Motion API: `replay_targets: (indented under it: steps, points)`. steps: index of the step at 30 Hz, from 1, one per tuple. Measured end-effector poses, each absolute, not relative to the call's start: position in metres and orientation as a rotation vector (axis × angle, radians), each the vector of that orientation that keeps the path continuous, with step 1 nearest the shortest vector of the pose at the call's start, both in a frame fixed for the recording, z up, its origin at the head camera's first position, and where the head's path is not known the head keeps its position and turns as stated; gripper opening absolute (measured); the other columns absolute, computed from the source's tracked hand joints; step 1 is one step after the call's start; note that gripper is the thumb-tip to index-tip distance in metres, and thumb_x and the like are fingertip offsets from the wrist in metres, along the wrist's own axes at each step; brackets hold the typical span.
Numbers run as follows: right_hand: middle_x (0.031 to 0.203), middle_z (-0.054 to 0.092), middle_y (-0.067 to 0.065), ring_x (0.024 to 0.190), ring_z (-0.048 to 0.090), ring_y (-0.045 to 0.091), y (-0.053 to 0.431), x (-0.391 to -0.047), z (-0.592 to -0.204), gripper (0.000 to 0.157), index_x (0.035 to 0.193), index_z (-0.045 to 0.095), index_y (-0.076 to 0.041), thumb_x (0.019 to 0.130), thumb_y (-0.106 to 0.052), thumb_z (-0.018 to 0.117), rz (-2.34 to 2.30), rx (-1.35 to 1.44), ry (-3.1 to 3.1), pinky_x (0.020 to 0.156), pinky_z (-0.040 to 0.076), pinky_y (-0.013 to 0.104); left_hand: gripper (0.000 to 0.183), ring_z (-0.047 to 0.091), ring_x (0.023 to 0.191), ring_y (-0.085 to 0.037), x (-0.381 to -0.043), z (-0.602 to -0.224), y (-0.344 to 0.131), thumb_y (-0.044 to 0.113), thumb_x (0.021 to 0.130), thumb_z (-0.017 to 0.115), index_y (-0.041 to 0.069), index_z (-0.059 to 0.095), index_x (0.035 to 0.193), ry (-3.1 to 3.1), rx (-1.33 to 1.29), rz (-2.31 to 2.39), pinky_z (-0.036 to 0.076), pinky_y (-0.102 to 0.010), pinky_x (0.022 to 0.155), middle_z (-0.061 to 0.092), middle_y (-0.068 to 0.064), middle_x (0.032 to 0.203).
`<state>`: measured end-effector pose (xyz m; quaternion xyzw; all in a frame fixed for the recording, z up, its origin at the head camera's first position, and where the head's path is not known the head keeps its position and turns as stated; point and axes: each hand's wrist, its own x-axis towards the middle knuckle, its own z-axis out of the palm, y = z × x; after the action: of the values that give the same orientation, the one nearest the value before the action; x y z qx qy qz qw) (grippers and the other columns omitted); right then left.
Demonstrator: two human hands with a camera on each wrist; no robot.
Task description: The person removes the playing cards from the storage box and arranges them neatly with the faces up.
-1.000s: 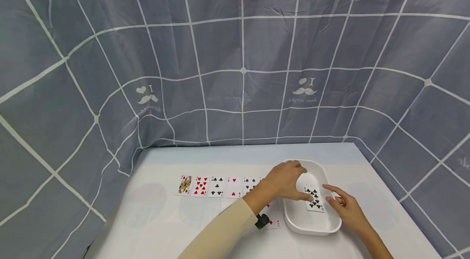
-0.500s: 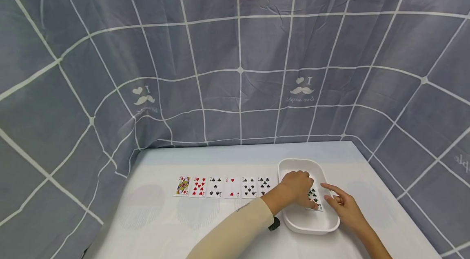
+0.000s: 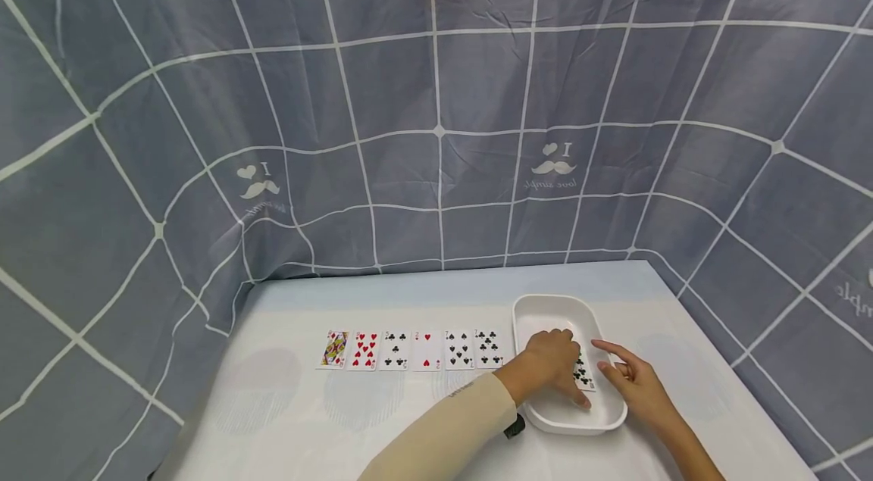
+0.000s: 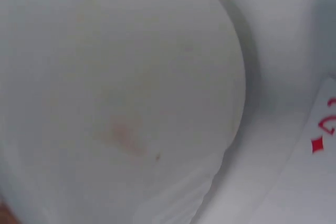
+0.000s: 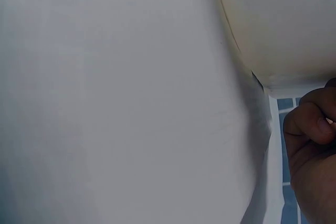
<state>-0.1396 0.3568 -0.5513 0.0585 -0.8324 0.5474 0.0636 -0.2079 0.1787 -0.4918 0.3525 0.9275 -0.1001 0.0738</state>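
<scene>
Your left hand (image 3: 554, 361) reaches in over the white tray (image 3: 576, 426), back of the hand up, fingers bent down with their tips hidden, thumb (image 3: 575, 393) angled toward the tray's near end. Your sleeved left forearm (image 3: 446, 428) slants in from the near left of the tray. Your right hand (image 3: 637, 382) stands at the tray's right side, index finger and thumb extended to the rim, other fingers curled in, your bare right forearm (image 3: 687, 445) running back to the near right of the tray.

Left fingers (image 3: 574, 393) now deeper inside tray (image 3: 573, 427)
</scene>
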Motion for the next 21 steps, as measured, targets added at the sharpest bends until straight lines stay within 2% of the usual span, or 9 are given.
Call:
replay_targets:
  steps: [6, 15, 18, 21]
  points:
    - [0.065, 0.067, 0.014, 0.053, 0.063, 0.011, 0.358, -0.14, -0.553, 0.041, 0.143, 0.051, 0.003, 0.105, -0.011, 0.058, 1.668, 0.177, -2.525, 0.046, 0.052, 0.03, 0.078, 0.054, 0.106, -0.001, -0.204, -0.502, 0.182, 0.081, 0.063, 0.08, 0.035, 0.068, 0.124, 2.793, 1.018, -0.249, 0.051, -0.02, 0.089, 0.057, 0.016, 0.12]
    - [0.069, 0.07, 0.017, 0.053, 0.066, 0.015, 0.358, -0.14, -0.552, 0.042, 0.145, 0.049, 0.004, 0.106, -0.011, 0.056, 1.712, 0.184, -2.512, 0.047, 0.055, 0.033, 0.058, 0.052, 0.103, -0.003, -0.208, -0.51, 0.182, 0.074, 0.071, 0.08, 0.033, 0.074, 0.111, 2.81, 1.034, -0.139, 0.052, -0.021, 0.086, 0.056, 0.013, 0.115]
    - [0.067, 0.069, 0.017, 0.052, 0.065, 0.015, 0.357, -0.139, -0.551, 0.042, 0.144, 0.05, 0.004, 0.106, -0.01, 0.057, 1.715, 0.187, -2.5, 0.046, 0.054, 0.033, 0.066, 0.051, 0.106, -0.004, -0.207, -0.511, 0.181, 0.076, 0.07, 0.079, 0.03, 0.071, 0.116, 2.833, 1.056, -0.139, 0.051, -0.02, 0.088, 0.056, 0.012, 0.118]
    - [0.067, 0.068, 0.017, 0.052, 0.065, 0.016, 0.357, -0.138, -0.552, 0.041, 0.144, 0.05, 0.004, 0.106, -0.009, 0.057, 1.707, 0.18, -2.495, 0.046, 0.053, 0.033, 0.086, 0.051, 0.113, -0.004, -0.207, -0.511, 0.179, 0.08, 0.068, 0.078, 0.026, 0.062, 0.133, 2.866, 1.052, -0.161, 0.05, -0.02, 0.092, 0.055, 0.011, 0.125]
